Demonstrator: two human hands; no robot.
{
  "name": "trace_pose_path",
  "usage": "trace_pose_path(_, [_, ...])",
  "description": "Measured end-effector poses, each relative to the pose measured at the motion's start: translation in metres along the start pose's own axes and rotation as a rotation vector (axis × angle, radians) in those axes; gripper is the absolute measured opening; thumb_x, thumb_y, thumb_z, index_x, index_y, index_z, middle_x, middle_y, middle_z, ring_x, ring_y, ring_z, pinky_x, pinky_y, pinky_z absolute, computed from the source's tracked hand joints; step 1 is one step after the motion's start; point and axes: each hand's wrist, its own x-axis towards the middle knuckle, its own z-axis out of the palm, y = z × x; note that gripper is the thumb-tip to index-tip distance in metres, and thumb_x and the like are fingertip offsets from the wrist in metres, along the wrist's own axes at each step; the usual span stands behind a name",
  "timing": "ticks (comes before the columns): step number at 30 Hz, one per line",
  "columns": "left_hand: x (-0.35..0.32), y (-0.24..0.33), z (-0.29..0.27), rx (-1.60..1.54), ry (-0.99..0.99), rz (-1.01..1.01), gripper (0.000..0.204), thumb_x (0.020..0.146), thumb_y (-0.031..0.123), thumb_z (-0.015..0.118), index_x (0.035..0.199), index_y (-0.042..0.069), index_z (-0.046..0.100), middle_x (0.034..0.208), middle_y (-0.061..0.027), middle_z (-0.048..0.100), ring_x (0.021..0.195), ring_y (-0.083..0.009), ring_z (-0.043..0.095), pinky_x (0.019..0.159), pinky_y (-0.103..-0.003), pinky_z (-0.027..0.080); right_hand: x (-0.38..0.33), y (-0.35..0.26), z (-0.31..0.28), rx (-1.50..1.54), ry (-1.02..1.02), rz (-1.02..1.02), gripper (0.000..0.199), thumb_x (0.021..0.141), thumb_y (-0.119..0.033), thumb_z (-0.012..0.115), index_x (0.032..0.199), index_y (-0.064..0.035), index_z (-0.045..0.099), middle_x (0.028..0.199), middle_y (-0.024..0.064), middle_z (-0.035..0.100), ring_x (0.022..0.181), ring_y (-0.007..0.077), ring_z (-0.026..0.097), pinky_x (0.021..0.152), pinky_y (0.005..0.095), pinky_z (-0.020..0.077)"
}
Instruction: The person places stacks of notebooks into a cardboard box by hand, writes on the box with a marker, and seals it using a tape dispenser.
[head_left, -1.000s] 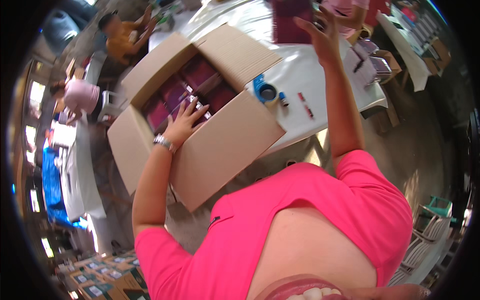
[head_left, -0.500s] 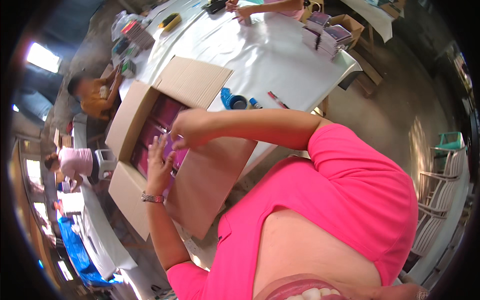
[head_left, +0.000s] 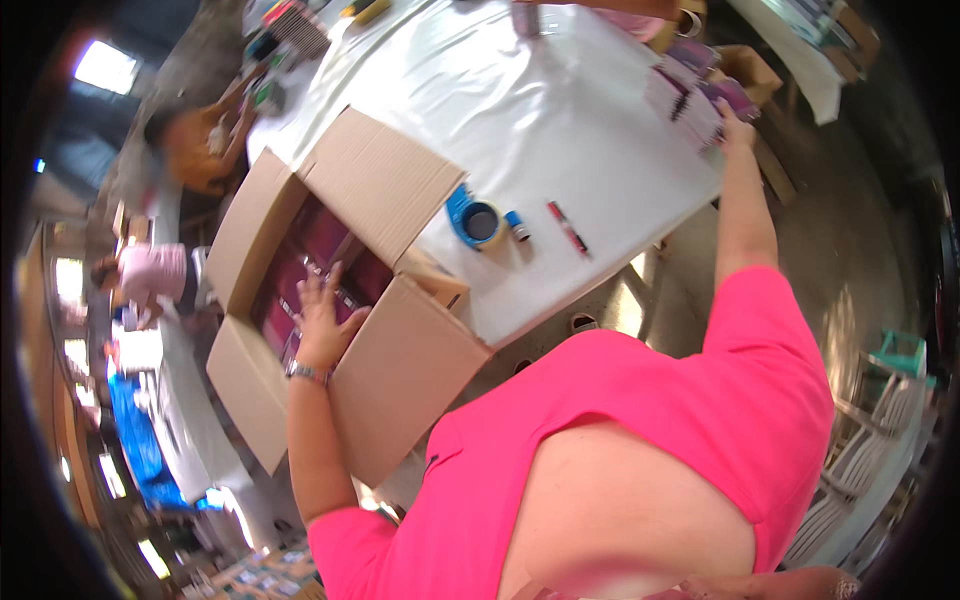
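My left hand (head_left: 325,325) reaches into an open cardboard box (head_left: 415,365), its fingers spread flat over purple shiny-covered books (head_left: 308,235) packed inside. Far to the right, my right arm stretches out to a stack of spiral-bound notebooks (head_left: 685,105) with purple covers at the table's end. There my right hand (head_left: 738,132) touches the near side of the stack; motion blur hides whether its fingers have closed on a notebook.
On the white-covered table (head_left: 590,130) lie a blue tape dispenser (head_left: 462,215), a small blue cylinder (head_left: 517,226) and a red-and-black pen (head_left: 568,228). A person in orange (head_left: 195,150) works beyond the box. White plastic chairs (head_left: 850,480) are stacked at right.
My right hand has left the box and swung far right to the notebook stack. My left hand stays on the books in the box. The view has shifted slightly.
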Motion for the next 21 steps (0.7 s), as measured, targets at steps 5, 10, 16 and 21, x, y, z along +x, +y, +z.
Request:
trace_pose_path(5, [0.000, -0.026, -0.008, -0.038, -0.207, -0.025, 0.078, 0.075, 0.051, 0.066, 0.141, 0.038, 0.027, 0.153, -0.0114, -0.001, 0.137, -0.0438, -0.007, 0.102, -0.067, 0.006, -0.106, 0.002, -0.028, 0.315, -0.019, -0.186, 0.052, 0.069, -0.008, 0.073, 0.112, 0.0116, 0.050, 0.100, 0.0142, 0.062, 0.088, 0.0239, 0.063, 0.078, 0.0353, 0.0527])
trace_pose_path(10, [-0.006, -0.033, -0.004, -0.170, -0.258, -0.096, 0.077, 0.077, 0.051, 0.064, 0.141, 0.041, 0.023, 0.153, -0.0120, -0.004, 0.138, -0.0395, -0.010, 0.102, -0.067, 0.003, -0.330, -0.081, 0.036, 0.340, -1.053, -0.431, 0.054, 0.074, -0.003, 0.065, 0.124, 0.0003, 0.045, 0.109, 0.0160, 0.059, 0.089, 0.0240, 0.064, 0.077, 0.0314, 0.0542])
trace_pose_path(16, [0.009, -0.064, 0.017, -0.580, 0.323, 0.202, 0.081, 0.083, 0.058, 0.052, 0.146, 0.019, 0.019, 0.152, -0.0106, 0.011, 0.140, -0.0337, 0.001, 0.109, -0.052, 0.003, -0.525, -0.117, 0.110, -0.010, -0.890, -1.582, 0.048, 0.074, -0.035, 0.071, 0.113, -0.0116, 0.057, 0.108, 0.0129, 0.056, 0.076, 0.0260, 0.064, 0.066, 0.0340, 0.0529])
trace_pose_path(21, [0.026, -0.045, 0.016, -0.220, 0.451, 0.562, 0.072, 0.089, 0.052, 0.043, 0.144, 0.010, 0.023, 0.152, -0.0101, 0.014, 0.140, -0.0313, 0.005, 0.111, -0.047, 0.003, -0.566, -0.078, 0.130, -0.751, -1.279, -1.535, 0.022, 0.076, -0.032, 0.060, 0.079, -0.0109, 0.066, 0.081, 0.0128, 0.065, 0.074, 0.0325, 0.064, 0.065, 0.0396, 0.0509])
